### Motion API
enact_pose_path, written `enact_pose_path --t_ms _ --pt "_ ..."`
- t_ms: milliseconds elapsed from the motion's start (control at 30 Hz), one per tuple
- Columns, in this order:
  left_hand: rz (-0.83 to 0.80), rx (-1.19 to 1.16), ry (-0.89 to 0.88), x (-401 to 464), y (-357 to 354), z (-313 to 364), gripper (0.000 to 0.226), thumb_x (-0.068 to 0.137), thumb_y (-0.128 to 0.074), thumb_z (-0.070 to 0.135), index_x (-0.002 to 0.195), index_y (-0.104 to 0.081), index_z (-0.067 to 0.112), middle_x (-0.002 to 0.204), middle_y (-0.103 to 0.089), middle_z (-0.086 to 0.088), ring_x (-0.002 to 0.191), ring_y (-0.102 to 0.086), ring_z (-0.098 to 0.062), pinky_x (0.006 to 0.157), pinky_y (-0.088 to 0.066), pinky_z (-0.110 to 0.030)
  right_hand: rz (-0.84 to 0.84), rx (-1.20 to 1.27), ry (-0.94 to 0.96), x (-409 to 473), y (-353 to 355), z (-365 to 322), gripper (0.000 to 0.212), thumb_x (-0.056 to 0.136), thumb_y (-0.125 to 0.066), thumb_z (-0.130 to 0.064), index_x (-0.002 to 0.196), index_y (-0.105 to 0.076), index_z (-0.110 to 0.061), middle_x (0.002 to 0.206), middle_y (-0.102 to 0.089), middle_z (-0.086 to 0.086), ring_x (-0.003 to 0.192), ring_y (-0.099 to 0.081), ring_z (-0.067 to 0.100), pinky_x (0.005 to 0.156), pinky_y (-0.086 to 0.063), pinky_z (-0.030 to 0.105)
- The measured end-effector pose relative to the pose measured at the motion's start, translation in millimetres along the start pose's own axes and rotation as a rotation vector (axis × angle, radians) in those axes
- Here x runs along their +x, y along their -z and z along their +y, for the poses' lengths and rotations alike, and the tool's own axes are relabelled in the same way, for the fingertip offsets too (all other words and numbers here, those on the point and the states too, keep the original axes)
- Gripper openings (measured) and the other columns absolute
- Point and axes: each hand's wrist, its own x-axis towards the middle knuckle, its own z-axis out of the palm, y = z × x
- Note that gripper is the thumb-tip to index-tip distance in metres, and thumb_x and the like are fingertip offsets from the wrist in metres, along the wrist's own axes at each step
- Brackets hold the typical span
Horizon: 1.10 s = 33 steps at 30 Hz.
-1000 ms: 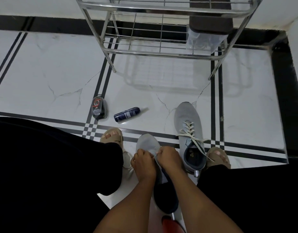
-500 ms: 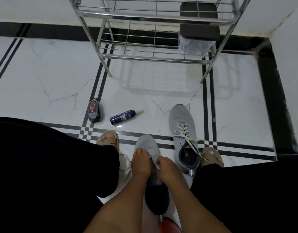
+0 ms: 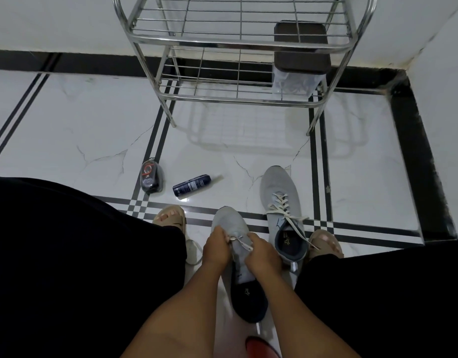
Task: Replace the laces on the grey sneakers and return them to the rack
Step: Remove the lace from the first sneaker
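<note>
A grey sneaker [image 3: 229, 223] lies between my knees, toe pointing away from me. A short stretch of white lace [image 3: 242, 242] crosses its upper eyelets. My left hand [image 3: 216, 248] pinches the lace at the shoe's left side, and my right hand [image 3: 262, 254] pinches its other end on the right. A second grey sneaker [image 3: 279, 187] stands to the right on the floor, fully laced in white, its lace ends trailing loose. The steel wire rack [image 3: 238, 45] stands ahead against the wall.
A black shoe-polish sponge [image 3: 151, 177] and a dark spray can [image 3: 191, 185] lie on the white tiles to the left. A dark box [image 3: 301, 47] over a clear bag sits in the rack's right side. My sandalled feet flank the shoes. A white lace [image 3: 193, 250] lies by my left foot.
My hands have parted slightly and slid down the sneaker, so the white lace now shows between them. The view has tilted up toward the rack.
</note>
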Motion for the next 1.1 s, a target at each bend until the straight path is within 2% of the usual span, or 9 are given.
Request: enact_pose_path --t_ms 167,300,433,533,633,767,833,967,1100 --pt "-0.196 0.110 0.047 5 7 13 0.012 0.091 -0.046 0.007 0.101 -0.049 0.009 0.106 -0.054 -0.014 0.095 -0.053 -0.026 0.079 -0.042 -0.034 0.004 0.011 -0.036 0 -3 5 0.040 0.094 -0.047 -0.029 0.134 -0.047 -0.024 0.125 -0.060 0.010 0.113 -0.057 0.032 0.088 -0.050 0.037" --pt "-0.208 0.111 0.056 6 10 8 0.005 0.094 -0.042 0.011 0.094 -0.046 0.014 0.110 -0.055 -0.016 0.093 -0.051 -0.025 0.086 -0.045 -0.036 -0.031 0.015 -0.043 2 -4 4 0.041 0.093 -0.047 -0.025 0.134 -0.046 -0.025 0.125 -0.060 0.011 0.112 -0.057 0.033 0.088 -0.050 0.036" --pt "-0.356 0.264 0.090 12 12 17 0.039 0.097 -0.053 0.014 0.130 -0.045 -0.003 0.132 -0.050 -0.020 0.123 -0.049 -0.030 0.102 -0.037 -0.034 -0.040 0.058 -0.132 5 -6 8 0.045 0.087 -0.051 -0.017 0.131 -0.049 -0.024 0.123 -0.060 0.010 0.110 -0.058 0.032 0.085 -0.050 0.035" --pt "-0.354 0.310 0.017 5 12 17 0.034 0.096 -0.052 0.013 0.125 -0.045 -0.003 0.127 -0.053 -0.021 0.117 -0.052 -0.031 0.096 -0.040 -0.033 -0.056 0.141 -0.208 7 -9 12 0.042 0.087 -0.051 -0.017 0.129 -0.052 -0.022 0.124 -0.060 0.011 0.110 -0.058 0.032 0.087 -0.050 0.034" --pt "-0.202 0.113 0.083 1 6 -1 0.025 0.095 -0.052 0.020 0.114 -0.046 0.004 0.113 -0.057 -0.017 0.101 -0.057 -0.030 0.079 -0.043 -0.032 -0.062 0.183 -0.215 9 -9 13 0.039 0.090 -0.051 -0.025 0.128 -0.053 -0.023 0.125 -0.060 0.011 0.111 -0.058 0.033 0.088 -0.050 0.034" --pt "0.183 -0.601 0.480 15 15 3 0.014 0.091 -0.050 0.010 0.097 -0.059 0.001 0.107 -0.066 -0.023 0.077 -0.058 -0.027 0.071 -0.051 -0.031 -0.082 0.196 -0.186 14 -7 13 0.041 0.086 -0.050 -0.018 0.126 -0.054 -0.025 0.123 -0.059 0.011 0.106 -0.059 0.033 0.088 -0.053 0.038" --pt "0.399 -0.762 0.460 19 28 15 0.024 0.094 -0.051 0.015 0.112 -0.059 0.001 0.117 -0.062 -0.023 0.085 -0.058 -0.030 0.074 -0.045 -0.031 -0.072 0.191 -0.165 16 -6 12 0.042 0.085 -0.051 -0.017 0.126 -0.054 -0.024 0.123 -0.060 0.011 0.107 -0.059 0.032 0.089 -0.053 0.039" --pt "0.573 -0.440 0.393 5 43 28 0.052 0.096 -0.052 0.024 0.143 -0.034 0.011 0.144 -0.039 -0.015 0.126 -0.044 -0.038 0.098 -0.041 -0.046 0.016 0.032 0.038 18 -9 7 0.036 0.092 -0.047 -0.026 0.127 -0.054 -0.031 0.126 -0.055 0.006 0.113 -0.055 0.029 0.091 -0.049 0.037" --pt "0.096 0.011 0.378 -16 9 8 0.035 0.093 -0.048 0.036 0.117 -0.059 0.013 0.122 -0.061 -0.011 0.110 -0.059 -0.030 0.089 -0.049 -0.035 -0.023 -0.150 0.284 26 -10 0 0.027 0.091 -0.053 -0.028 0.117 -0.060 -0.031 0.114 -0.049 0.003 0.105 -0.051 0.023 0.089 -0.046 0.035"
